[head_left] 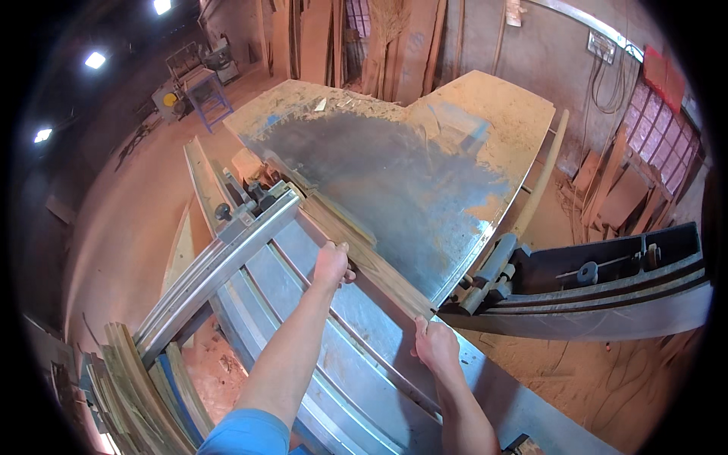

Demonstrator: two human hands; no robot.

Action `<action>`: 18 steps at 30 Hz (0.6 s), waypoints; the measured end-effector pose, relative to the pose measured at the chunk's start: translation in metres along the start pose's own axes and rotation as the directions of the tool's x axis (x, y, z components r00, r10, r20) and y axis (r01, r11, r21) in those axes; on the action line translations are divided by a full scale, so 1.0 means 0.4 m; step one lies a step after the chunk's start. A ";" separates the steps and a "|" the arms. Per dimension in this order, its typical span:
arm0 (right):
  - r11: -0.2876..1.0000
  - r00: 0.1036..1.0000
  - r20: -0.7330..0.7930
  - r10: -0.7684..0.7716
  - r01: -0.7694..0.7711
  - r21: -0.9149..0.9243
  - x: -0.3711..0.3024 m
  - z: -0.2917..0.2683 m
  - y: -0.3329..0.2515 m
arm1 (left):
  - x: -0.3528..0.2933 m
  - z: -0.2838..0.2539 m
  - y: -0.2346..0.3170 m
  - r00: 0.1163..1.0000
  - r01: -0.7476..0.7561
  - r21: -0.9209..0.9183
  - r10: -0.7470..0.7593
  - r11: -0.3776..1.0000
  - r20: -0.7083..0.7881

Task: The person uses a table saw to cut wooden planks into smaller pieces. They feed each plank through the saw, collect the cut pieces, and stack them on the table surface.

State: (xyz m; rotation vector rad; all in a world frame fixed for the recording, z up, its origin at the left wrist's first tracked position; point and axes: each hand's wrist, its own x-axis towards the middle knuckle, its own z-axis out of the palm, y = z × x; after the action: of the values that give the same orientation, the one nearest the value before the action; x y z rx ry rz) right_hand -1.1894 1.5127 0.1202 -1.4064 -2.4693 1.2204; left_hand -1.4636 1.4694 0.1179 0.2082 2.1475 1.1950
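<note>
A long narrow wooden board [388, 277] lies slantwise along the sliding metal table [364, 307] of a panel saw. My left hand [331, 264] is closed on the board's near edge around its middle, with the fingers curled. At the board's near right end, my right hand [437, 345] grips it, thumb up by the end. The far end of the board is close to the metal crosscut fence [250, 239]. Another thin wood strip [341, 216] runs along the board's far side. I cannot make out the saw blade.
Sawdust covers the far edges of the saw's grey tabletop [356, 152]. A stack of wood strips [144, 387] stands at the lower left. The rip fence rail [591, 303] extends to the right. Tall boards [402, 53] lean on the back wall.
</note>
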 end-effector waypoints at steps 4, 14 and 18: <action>0.999 0.999 -0.037 -0.017 0.015 -0.044 0.003 0.003 0.000 | 0.004 0.002 0.000 1.000 0.011 -0.018 -0.011 1.000 0.005; 1.000 0.999 -0.048 0.009 -0.010 -0.030 0.024 0.033 0.015 | 0.029 -0.003 -0.012 1.000 -0.002 -0.075 0.002 0.997 0.001; 0.999 0.998 -0.067 -0.019 0.016 -0.052 0.036 0.047 0.024 | 0.040 -0.005 -0.014 1.000 0.003 -0.119 -0.003 0.993 0.003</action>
State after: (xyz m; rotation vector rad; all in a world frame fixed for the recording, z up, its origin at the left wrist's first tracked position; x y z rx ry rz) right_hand -1.1985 1.5149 0.0965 -1.4106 -2.4799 1.0946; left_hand -1.4761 1.4715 0.1065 0.1541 2.0658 1.3159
